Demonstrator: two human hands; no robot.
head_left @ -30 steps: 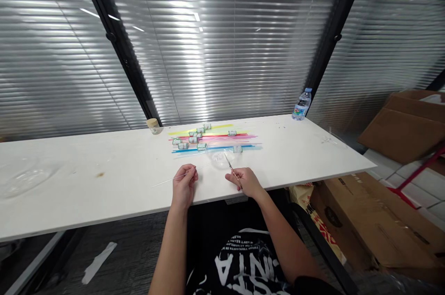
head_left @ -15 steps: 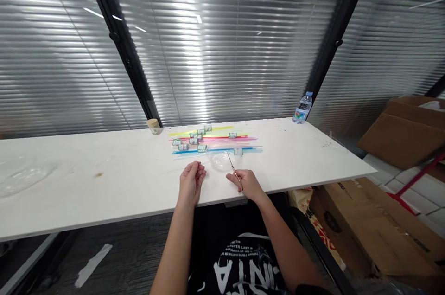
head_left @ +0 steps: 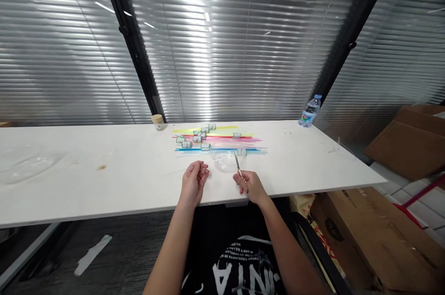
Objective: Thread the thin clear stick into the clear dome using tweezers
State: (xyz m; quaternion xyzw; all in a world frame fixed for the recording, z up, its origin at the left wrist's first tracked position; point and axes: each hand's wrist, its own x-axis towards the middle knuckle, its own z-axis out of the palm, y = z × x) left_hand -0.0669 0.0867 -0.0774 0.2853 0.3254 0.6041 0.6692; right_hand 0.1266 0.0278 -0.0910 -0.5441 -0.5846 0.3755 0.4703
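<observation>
My left hand [head_left: 195, 179] is closed near the table's front edge, pinching the end of a thin, pale strand [head_left: 219, 160] that stretches rightward. In my right hand [head_left: 251, 185] is a pair of scissors [head_left: 238, 164], with the blades pointing away from me and looking closed. Just beyond my hands lies a clear round plastic piece [head_left: 224, 160]. Behind it, blue sticks [head_left: 189, 149], red sticks [head_left: 222, 137] and yellow sticks [head_left: 224, 127] lie in rows, with several small labelled rolls [head_left: 205, 146] on them.
A lidded jar [head_left: 159, 122] stands at the table's back edge, and a water bottle [head_left: 310, 112] at the back right. Clear plastic [head_left: 29, 165] lies far left on the white table [head_left: 132, 183]. Cardboard boxes [head_left: 378, 239] are at the lower right.
The view has shifted slightly. A pale strand now shows extending from my left hand toward the scissors. My right hand and the scissors are a little farther from my left hand.
</observation>
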